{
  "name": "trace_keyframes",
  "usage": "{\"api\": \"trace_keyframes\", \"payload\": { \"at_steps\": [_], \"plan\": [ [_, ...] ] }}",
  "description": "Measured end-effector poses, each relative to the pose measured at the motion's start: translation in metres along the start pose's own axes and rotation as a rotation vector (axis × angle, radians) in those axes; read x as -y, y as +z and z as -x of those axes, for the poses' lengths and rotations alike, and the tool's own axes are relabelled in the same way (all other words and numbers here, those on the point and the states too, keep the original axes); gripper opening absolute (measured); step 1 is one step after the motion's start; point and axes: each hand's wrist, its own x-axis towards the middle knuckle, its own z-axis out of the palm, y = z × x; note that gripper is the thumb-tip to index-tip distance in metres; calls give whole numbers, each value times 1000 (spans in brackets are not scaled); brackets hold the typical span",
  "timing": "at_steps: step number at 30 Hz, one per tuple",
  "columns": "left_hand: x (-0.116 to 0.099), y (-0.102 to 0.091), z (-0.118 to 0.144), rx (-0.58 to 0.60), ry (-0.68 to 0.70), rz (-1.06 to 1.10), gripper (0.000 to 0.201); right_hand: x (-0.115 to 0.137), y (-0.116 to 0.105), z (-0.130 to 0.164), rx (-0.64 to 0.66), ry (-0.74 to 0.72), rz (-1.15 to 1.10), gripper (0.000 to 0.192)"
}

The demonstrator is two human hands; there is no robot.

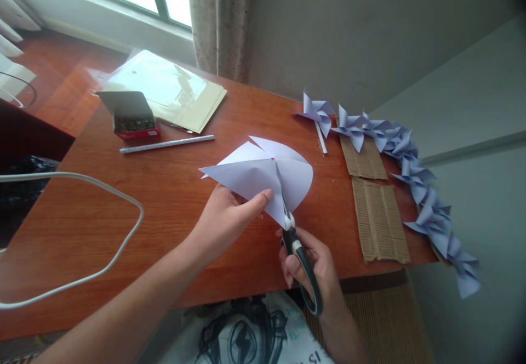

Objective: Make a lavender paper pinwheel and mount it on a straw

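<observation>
White cable (142, 210), one length, is looping over the left end of a reddish wooden table (172, 243). Beyond it, one red box (137, 133) is standing with its lid raised, its small label showing too small to read. One pale rod (166, 144) is lying just beside it, its long axis running nearly crosswise, in front of a clear plastic sleeve (164, 81) and cream sheets. Farther right, the left hand (228, 210) is gripping a slit white paper (242, 175) above the table, thumb on top; one sharp corner is pointing left, another toward the person, and one red dot is marking its middle. Along the nearer slit, one pair of scissors (292, 239) is pointing away from the person, its long axis slanting slightly left toward the dot. The right hand (314, 254) is gripping its dark handles. Beyond, one pinwheel (317, 111) is lying with its stick pointing nearward; two cardboard pieces (378, 219) are lying end to end, and at least six more pinwheels are overlapping along the right edge, too crowded to count exactly.
</observation>
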Motion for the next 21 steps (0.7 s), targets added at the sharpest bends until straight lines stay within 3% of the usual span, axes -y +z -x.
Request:
{"api": "trace_keyframes", "payload": {
  "at_steps": [8, 21],
  "plan": [
    [-3, 0, 1, 8, -17, -10, 24, -1, 2, -1, -8, -42, -23, 54],
    [3, -2, 2, 80, -131, 159, 16, -1, 1, -2, -34, -37, -2, 49]
  ]
}}
